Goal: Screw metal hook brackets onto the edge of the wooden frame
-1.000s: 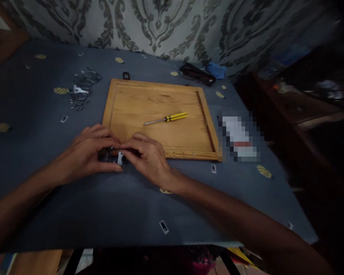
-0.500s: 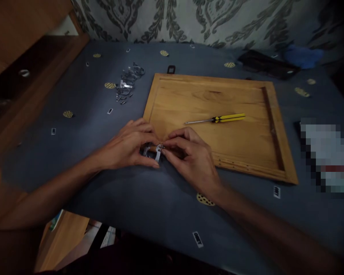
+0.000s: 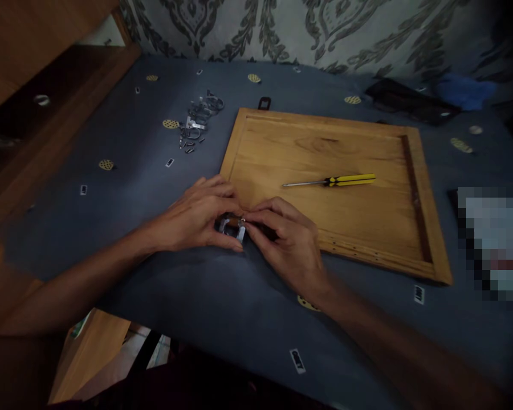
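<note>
Between the fingertips of both hands, just off the near left corner of the flat rectangular wooden board (image 3: 325,142), a small silvery metal bracket (image 3: 232,228) sits low over the dark blue tablecloth (image 3: 145,188). The left hand (image 3: 196,219) pinches its left side. The right hand (image 3: 286,242) has thumb and forefinger pressed together at its upper right corner, on something too small to make out. A slip of either pinch could, I judge, drop a tiny part onto the speckled cloth, where it would be hard to spot. The bracket's long axis seems to run left to right, hand to hand, but shadow hides which way it faces. A yellow-handled screwdriver (image 3: 337,181) lies on the board, and a heap of loose metal fittings (image 3: 199,119) lies well apart.
</note>
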`<state>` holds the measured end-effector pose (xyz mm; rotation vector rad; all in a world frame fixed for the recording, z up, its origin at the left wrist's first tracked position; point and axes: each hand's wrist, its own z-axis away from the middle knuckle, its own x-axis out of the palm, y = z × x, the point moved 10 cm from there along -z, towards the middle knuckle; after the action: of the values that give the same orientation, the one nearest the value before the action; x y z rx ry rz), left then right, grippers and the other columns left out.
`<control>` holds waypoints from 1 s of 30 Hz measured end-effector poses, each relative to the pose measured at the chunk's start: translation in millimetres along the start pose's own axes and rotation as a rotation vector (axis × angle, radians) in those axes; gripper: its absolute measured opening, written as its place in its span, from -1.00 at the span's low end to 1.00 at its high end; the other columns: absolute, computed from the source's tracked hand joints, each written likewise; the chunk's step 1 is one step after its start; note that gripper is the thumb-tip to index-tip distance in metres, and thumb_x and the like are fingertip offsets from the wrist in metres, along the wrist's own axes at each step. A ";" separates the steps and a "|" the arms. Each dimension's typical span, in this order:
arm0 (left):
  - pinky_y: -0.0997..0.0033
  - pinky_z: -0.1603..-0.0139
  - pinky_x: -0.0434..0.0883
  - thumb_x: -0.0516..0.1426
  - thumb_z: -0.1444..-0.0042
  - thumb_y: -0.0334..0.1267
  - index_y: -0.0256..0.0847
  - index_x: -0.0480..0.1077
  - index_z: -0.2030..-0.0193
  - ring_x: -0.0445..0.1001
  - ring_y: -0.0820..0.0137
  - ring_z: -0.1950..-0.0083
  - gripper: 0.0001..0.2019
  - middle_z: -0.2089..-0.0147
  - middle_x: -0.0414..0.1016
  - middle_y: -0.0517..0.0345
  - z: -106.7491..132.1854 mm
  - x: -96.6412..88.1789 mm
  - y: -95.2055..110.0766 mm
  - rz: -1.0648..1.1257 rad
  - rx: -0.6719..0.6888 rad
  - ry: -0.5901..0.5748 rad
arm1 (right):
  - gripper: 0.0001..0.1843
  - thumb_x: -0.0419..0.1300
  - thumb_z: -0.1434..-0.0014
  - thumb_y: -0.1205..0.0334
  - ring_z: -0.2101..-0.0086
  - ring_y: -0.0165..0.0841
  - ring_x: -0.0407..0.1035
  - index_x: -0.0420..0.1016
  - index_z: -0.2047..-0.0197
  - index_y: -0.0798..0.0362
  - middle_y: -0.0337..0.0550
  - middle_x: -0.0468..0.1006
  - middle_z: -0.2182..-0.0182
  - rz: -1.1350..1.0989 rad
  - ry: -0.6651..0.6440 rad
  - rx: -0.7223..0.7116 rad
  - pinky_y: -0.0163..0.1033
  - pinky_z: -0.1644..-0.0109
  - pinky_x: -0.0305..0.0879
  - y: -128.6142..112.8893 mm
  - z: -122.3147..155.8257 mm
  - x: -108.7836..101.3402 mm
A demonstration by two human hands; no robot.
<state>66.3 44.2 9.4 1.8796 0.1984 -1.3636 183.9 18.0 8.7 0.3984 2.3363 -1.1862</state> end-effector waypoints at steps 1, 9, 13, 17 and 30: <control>0.22 -0.04 0.23 0.46 -0.10 0.14 -0.13 0.63 0.03 0.44 0.20 -0.02 -0.55 0.08 0.56 0.14 0.0 0.1 0.1 0.004 -0.001 -0.001 | -0.84 0.28 -0.37 0.35 0.25 -0.27 0.57 0.71 0.16 -0.04 -0.15 0.65 0.25 0.003 -0.001 -0.005 -0.18 0.21 0.48 -0.6 0.2 0.2; 0.22 -0.04 0.22 0.44 -0.13 0.14 -0.14 0.63 0.06 0.44 0.17 -0.03 -0.57 0.06 0.56 0.10 -0.3 0.7 -0.3 0.012 -0.020 -0.030 | -0.86 0.30 -0.38 0.31 0.26 -0.27 0.58 0.72 0.16 -0.05 -0.15 0.66 0.29 0.026 0.015 -0.006 -0.17 0.19 0.51 -1.9 -0.4 -1.8; 0.21 -0.05 0.23 0.45 -0.13 0.13 -0.14 0.63 0.05 0.44 0.16 -0.04 -0.57 0.06 0.56 0.10 -0.3 0.1 -0.8 0.008 -0.023 -0.025 | -0.86 0.30 -0.39 0.32 0.26 -0.27 0.58 0.73 0.15 -0.02 -0.14 0.66 0.29 0.031 0.006 0.004 -0.17 0.20 0.50 -1.1 0.0 -1.7; 0.22 -0.03 0.24 0.45 -0.11 0.17 -0.15 0.63 0.06 0.44 0.17 -0.03 -0.53 0.06 0.56 0.10 -0.2 0.4 -0.6 0.008 -0.012 -0.026 | -0.87 0.31 -0.38 0.32 0.26 -0.27 0.58 0.73 0.15 0.01 -0.13 0.65 0.28 0.034 -0.006 0.014 -0.17 0.19 0.49 -0.2 0.5 -1.6; 0.21 -0.04 0.23 0.44 -0.12 0.18 -0.15 0.63 0.10 0.43 0.18 -0.03 -0.55 0.07 0.56 0.12 -1.0 0.2 -1.2 0.012 -0.036 -0.040 | -0.88 0.34 -0.35 0.32 0.27 -0.27 0.57 0.73 0.15 -0.04 -0.15 0.66 0.27 0.000 -0.003 0.039 -0.17 0.21 0.51 3.0 0.1 -2.7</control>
<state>66.5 45.7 8.7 1.8195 0.1899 -1.3790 187.5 19.6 8.0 0.4097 2.3143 -1.2330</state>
